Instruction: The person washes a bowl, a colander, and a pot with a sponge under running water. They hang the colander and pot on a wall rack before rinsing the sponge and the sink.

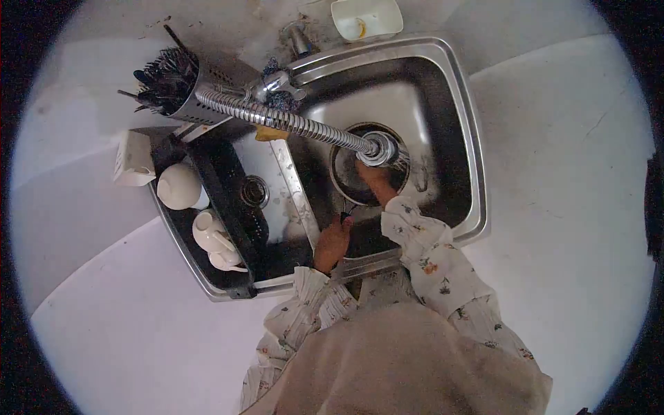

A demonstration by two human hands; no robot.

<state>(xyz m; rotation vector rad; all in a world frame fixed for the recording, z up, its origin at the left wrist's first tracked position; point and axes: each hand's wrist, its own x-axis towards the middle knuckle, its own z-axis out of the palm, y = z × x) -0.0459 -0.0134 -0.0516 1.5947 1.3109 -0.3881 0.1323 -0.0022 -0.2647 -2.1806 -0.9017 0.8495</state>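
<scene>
A round frying pan (348, 177) sits in the right basin of the steel sink, under the spray head (379, 149) of a flexible metal tap. My left hand (333, 243) is closed round the pan's dark handle at the basin's front edge. Inside the pan, my right hand (377, 182) reaches down to the inner surface, close beside the spray head. Its fingertips are partly covered by the spray head, so whether it holds anything does not show. Water seems to run at the right of the head, over the pan's rim.
Left of the basin, a black rack (220, 197) borders white cups (209, 232) and a cream bowl (180, 187). A perforated cutlery holder (200, 100) full of dark utensils stands behind. A yellow cloth (271, 133) lies on the divider; a pale soap dish (377, 21) is at the back.
</scene>
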